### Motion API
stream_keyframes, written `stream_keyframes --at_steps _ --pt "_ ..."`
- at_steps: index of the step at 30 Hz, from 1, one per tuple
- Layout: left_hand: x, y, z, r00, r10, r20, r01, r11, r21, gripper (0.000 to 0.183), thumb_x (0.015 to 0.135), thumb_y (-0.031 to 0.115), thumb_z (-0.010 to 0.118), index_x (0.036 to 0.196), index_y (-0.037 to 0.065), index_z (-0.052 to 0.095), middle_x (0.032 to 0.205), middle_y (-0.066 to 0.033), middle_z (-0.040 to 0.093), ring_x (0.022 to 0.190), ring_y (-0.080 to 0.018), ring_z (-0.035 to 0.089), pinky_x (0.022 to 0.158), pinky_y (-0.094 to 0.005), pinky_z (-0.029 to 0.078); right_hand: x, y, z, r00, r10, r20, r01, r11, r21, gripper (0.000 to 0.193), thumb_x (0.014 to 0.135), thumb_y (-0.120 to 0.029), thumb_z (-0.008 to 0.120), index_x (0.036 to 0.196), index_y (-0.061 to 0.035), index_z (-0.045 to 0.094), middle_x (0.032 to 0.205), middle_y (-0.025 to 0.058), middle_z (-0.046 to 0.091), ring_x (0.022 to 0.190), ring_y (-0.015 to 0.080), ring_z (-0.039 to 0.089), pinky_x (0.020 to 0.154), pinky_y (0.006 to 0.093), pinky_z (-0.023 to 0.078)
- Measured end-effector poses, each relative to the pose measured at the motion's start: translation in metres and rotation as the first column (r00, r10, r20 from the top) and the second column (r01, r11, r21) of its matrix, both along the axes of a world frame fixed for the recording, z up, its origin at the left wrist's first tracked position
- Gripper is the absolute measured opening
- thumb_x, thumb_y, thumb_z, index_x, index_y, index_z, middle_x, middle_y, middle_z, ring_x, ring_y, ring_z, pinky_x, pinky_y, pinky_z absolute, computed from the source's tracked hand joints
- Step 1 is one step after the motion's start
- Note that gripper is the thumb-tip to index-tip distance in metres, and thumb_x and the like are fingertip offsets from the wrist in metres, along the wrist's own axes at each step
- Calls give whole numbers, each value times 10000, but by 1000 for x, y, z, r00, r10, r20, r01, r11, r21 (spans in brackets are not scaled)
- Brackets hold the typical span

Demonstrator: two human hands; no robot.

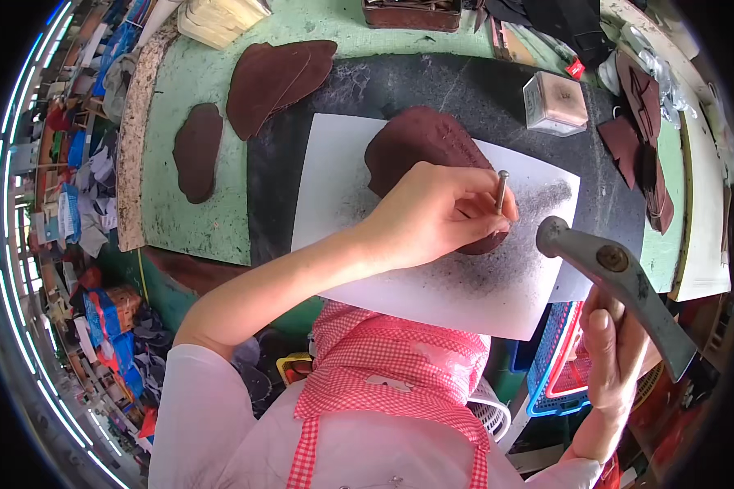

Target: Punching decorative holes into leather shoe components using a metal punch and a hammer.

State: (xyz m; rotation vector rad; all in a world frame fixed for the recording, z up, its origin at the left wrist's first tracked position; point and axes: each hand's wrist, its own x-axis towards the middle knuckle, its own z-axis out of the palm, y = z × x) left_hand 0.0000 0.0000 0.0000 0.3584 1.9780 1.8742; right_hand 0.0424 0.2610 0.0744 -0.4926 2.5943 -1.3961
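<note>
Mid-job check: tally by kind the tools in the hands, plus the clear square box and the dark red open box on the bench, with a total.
Hammer, in the right hand: 1
Metal rod, held upright in the left hand: 1
Clear square box: 1
Dark red open box: 1
Total: 4
</note>
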Motion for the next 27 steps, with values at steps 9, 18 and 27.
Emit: stream_keyframes --at_steps 9,18,27 --pt "3 3 1 998 23 -52 -23 1000 4 126 910 27 617 1033 1 623 991 -67 678 932 -124 665 818 -245 547 -2 2 15 999 -10 31 10 1000 -4 367 986 -280 537 1168 39 546 659 -19 423 495 31 298 472 206 244" --pt "16 9 5 807 -34 -590 -203 922 -330 178 808 49 700 977 96 674 852 -58 699 712 -171 693 600 -267 529 7 8 26 993 -76 91 67 993 93 388 938 -295 584 1173 12 558 809 60 537 673 112 497 597 248 384" --pt "8 -6 -3 998 56 -16 -56 998 -1 126 888 31 648 1004 -17 660 954 -58 698 925 -98 654 827 -243 540 -5 -12 12 999 21 25 -22 999 28 417 997 -331 499 1229 15 510 738 22 542 513 24 340 481 181 260"
